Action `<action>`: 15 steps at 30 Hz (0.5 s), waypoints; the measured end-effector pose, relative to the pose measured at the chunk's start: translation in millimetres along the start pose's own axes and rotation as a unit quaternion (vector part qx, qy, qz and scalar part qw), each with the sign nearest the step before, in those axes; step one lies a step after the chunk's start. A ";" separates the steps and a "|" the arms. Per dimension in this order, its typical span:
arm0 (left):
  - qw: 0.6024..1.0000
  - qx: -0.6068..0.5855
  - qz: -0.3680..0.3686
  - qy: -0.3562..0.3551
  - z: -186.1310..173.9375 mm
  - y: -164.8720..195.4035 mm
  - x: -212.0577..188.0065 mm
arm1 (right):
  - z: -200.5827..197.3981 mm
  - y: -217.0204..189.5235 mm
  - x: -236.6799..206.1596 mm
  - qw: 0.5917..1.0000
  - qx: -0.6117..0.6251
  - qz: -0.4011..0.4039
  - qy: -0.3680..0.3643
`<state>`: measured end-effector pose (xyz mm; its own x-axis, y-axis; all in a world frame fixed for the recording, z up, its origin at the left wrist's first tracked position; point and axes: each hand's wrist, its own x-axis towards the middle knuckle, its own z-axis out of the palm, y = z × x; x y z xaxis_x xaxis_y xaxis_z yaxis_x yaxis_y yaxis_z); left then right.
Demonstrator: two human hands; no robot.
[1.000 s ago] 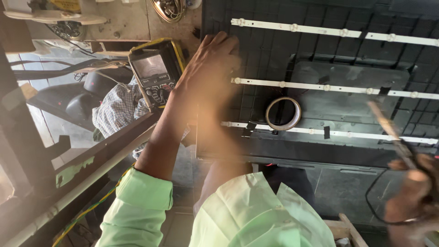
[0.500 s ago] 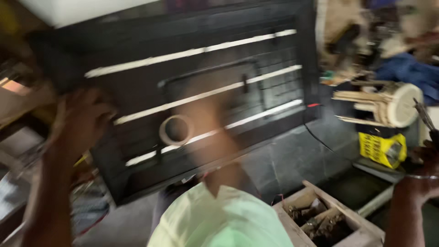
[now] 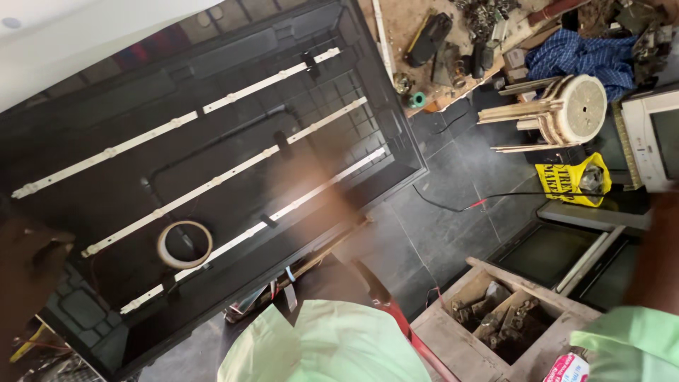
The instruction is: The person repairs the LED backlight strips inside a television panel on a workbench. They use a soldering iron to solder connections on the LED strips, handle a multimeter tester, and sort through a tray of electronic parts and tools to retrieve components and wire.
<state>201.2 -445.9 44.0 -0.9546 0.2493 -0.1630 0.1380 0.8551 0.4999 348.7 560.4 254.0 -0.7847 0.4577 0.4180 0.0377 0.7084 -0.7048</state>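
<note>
Lying open on the worktop, a black panel tray (image 3: pixel 85 141) is recorded, fitted with three white light strips (image 3: pixel 212 180). A tape roll (image 3: pixel 184 244) rests on it between the lower two strips. The left hand (image 3: pixel 32 258) is seen at the tray's left edge, its grip blurred beyond telling. The right hand lies out of view; only a green sleeve (image 3: pixel 633 343) is shown.

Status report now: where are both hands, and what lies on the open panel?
Left hand blurred at panel's left edge, grip unclear. Right hand out of view. Tape roll lies on black backlight panel, between white LED strips.
</note>
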 end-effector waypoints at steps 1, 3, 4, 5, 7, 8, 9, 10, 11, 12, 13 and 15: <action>1.000 0.001 -0.004 0.002 1.8 3.4 -1.4 | 17.4 -2.0 -1.8 1.000 -0.010 -0.023 -0.012; 0.999 -0.004 -0.030 -0.012 4.1 11.7 -1.1 | 65.7 -5.9 -11.1 0.996 0.014 -0.064 -0.057; 0.998 -0.009 -0.053 -0.028 3.5 15.7 -1.3 | 89.8 -10.2 -22.1 0.995 0.033 -0.061 -0.076; 0.996 -0.015 -0.075 -0.043 2.9 18.8 -1.3 | 115.5 -14.9 -36.1 0.993 0.093 0.022 -0.073; 0.992 -0.073 -0.092 -0.047 4.6 23.2 0.1 | 148.3 -27.7 -50.3 0.977 -0.142 -0.116 -0.112; 0.989 -0.102 -0.100 -0.048 5.1 23.5 1.1 | 163.2 -33.8 -54.8 0.977 -0.131 -0.114 -0.121; 0.991 -0.096 -0.081 -0.044 5.1 22.1 1.7 | 172.7 -41.4 -58.4 0.976 -0.133 -0.115 -0.128; 0.993 -0.090 -0.063 -0.040 5.3 20.2 1.2 | 179.1 -49.1 -61.8 0.975 -0.134 -0.116 -0.136; 0.995 -0.084 -0.045 -0.037 6.3 17.8 0.9 | 183.7 -55.6 -62.2 0.973 -0.135 -0.116 -0.144; 0.993 -0.087 -0.060 -0.047 7.4 15.5 0.4 | 188.1 -59.7 -60.5 0.974 -0.127 -0.110 -0.151; 0.992 -0.090 -0.075 -0.056 7.7 15.8 0.3 | 191.0 -62.3 -58.5 0.975 -0.119 -0.103 -0.158; 0.988 -0.124 -0.080 -0.049 9.2 17.0 1.6 | 196.4 -59.6 -53.5 0.974 -0.125 -0.090 -0.167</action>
<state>204.5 -426.8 44.4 -0.9272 0.1736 -0.3318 -0.0923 0.7528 0.6518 266.9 388.1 161.1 -0.9487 0.1421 0.2826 -0.0030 0.8893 -0.4574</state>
